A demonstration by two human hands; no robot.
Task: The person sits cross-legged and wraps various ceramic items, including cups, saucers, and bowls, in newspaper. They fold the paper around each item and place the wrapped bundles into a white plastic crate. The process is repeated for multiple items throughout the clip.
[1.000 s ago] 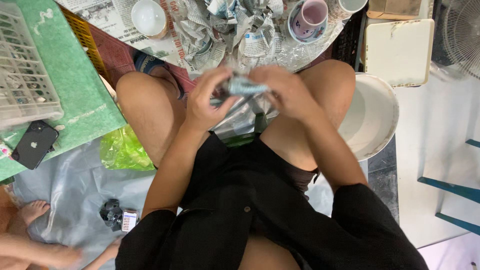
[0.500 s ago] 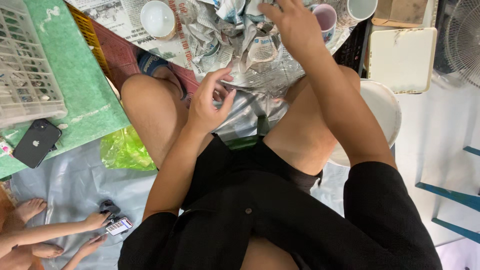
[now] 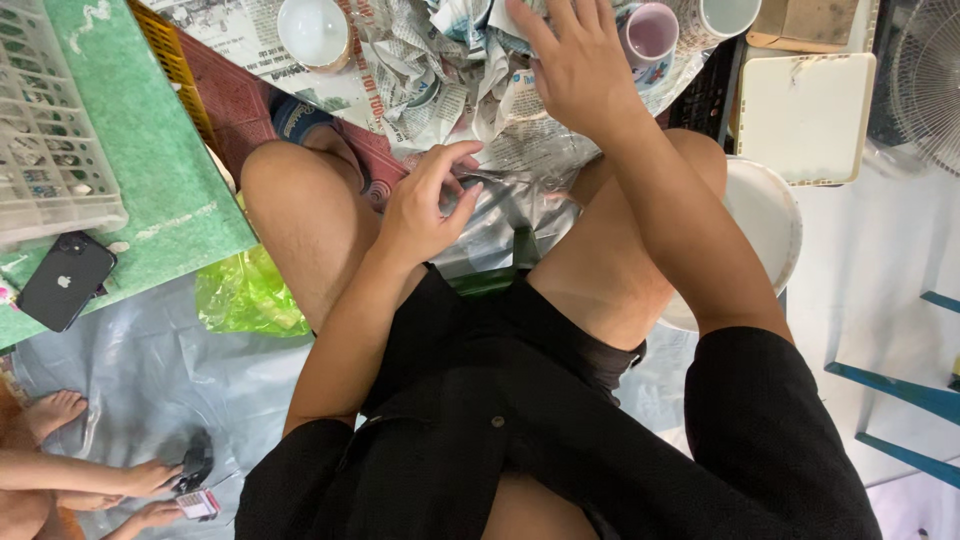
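While your left hand (image 3: 425, 205) pinches clear plastic wrap (image 3: 500, 215) just below the crumpled newspaper (image 3: 440, 70), your right hand (image 3: 570, 65), grip spread, rests on that newspaper.

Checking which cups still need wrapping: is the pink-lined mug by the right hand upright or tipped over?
Upright. The pink-lined mug shows its open mouth to the camera, empty inside, standing beside the right hand on the crumpled newspaper.
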